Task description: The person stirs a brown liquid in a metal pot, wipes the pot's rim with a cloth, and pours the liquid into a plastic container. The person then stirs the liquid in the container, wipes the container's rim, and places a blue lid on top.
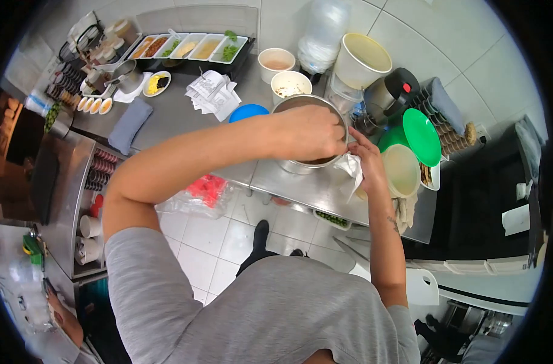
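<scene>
My left hand (310, 130) is closed and reaches over the metal pot (298, 165), with its fingers curled down at the pot's right side. What those fingers grip, if anything, is hidden. Brown contents show inside the pot below the wrist. At the pot's right rim, my right hand (367, 161) is closed on a crumpled white napkin (351, 170), which hangs below the fingers. A blue lid (248, 112) lies behind my left forearm. Just behind the pot stands a white tub (290, 84) with dark bits inside.
Trays of toppings (188, 48) line the back left, near paper slips (213, 94) and a folded grey cloth (129, 125). To the right are a green lid (421, 137), a pale tub (401, 170) and a black thermos (398, 88). Another person's hand (61, 309) is at lower left.
</scene>
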Available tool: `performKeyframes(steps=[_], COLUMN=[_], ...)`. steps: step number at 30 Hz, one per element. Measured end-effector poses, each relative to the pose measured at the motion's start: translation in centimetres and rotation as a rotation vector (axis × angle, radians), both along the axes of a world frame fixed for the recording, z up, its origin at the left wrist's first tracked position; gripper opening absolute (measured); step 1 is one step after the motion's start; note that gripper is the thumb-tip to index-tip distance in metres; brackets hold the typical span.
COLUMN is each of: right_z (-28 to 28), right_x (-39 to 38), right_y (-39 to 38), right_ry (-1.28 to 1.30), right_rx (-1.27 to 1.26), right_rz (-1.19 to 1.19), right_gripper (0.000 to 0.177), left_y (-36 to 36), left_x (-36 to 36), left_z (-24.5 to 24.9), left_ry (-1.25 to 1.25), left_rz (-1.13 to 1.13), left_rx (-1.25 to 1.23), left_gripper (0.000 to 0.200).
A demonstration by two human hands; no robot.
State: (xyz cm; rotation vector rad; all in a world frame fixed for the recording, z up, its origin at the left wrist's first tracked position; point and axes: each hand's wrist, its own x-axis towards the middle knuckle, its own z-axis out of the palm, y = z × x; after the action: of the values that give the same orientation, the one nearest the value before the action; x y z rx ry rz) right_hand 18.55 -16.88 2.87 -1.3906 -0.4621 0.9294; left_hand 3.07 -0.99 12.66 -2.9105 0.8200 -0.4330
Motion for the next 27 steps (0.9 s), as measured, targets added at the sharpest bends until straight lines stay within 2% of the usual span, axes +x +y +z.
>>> performKeyframes(steps=[1, 4, 7, 10, 16, 19, 24, 27], right_z=[0.0, -0.7, -0.7, -0.9, -2.0, -3.8, -3.7, -4.1], right_x=[0.0, 0.3, -0.2, -0.3, 0.0, 0.0, -1.6, -2.2], right_y=[0.1, 0.4, 0.6, 0.6, 0.4, 0.2, -0.9, -1.2], right_ry=[0.044, 0.086, 0.102, 0.107, 0.077, 0.058, 0.072, 0.047], right_rx=[0.024, 0.045, 0.064, 0.077, 0.143, 0.201, 0.241, 0.229], right_rz=[-0.007, -0.029, -0.039, -0.033, -0.032, -0.08, -0.156, -0.174], right_gripper=[0.052, 0.052, 0.051, 0.05, 0.048, 0.05, 0.053, 0.051], left_y=[0.1, 0.3, 1.8, 2.9, 3.1, 4.1, 4.5, 3.5], left_x=[-0.6, -1.8, -1.3, 0.6, 2.9, 3.3, 1.6, -0.1], left_z=[0.0, 1.9, 1.3, -1.0, -4.6, -5.9, -5.7, -4.6], left_ry=[0.091, 0.297, 0.164, -0.08, -0.215, -0.279, -0.073, 0.139], left_rz=[0.012, 0.244, 0.344, 0.367, 0.144, 0.102, 0.37, 0.605], left_rx=[0.008, 0.078, -0.033, -0.089, -0.034, 0.027, 0.173, 0.128], left_gripper=[0.011, 0.011, 0.011, 0.014, 0.016, 0.014, 0.012, 0.013])
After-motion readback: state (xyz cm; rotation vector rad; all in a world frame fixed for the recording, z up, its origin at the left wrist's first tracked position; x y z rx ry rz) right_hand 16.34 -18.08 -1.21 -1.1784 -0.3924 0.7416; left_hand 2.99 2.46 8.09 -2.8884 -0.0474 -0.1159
